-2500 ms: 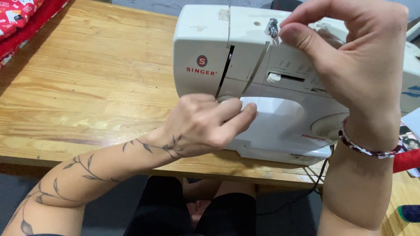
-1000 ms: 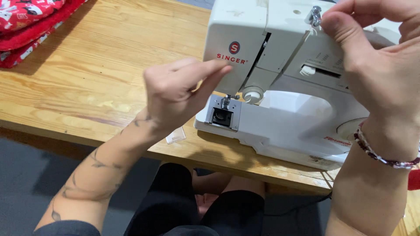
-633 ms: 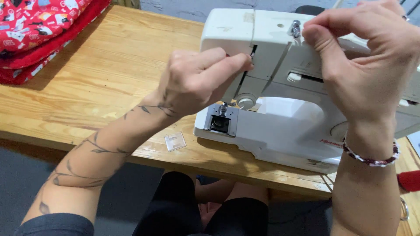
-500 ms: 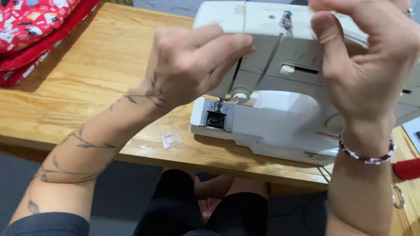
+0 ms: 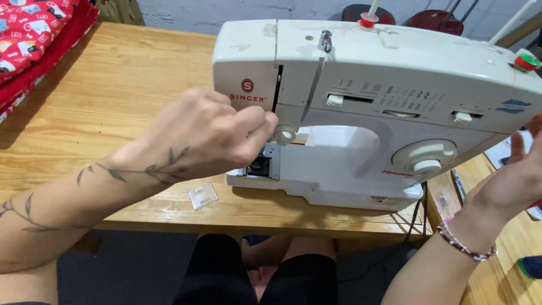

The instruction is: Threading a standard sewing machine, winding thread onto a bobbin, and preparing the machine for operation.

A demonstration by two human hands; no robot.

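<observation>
I see the white sewing machine (image 5: 361, 113) standing on the wooden table (image 5: 101, 107), its needle end facing me. The left hand (image 5: 209, 133) is curled at the front of that needle end, fingertips pinched together near a small round knob (whatever they pinch is too fine to make out). The right hand (image 5: 516, 175) is off to the machine's right, open with fingers spread, touching nothing. A small clear plastic plate (image 5: 202, 195) lies on the table below the left hand. Red patterned fabric (image 5: 34, 39) is stacked at the far left.
</observation>
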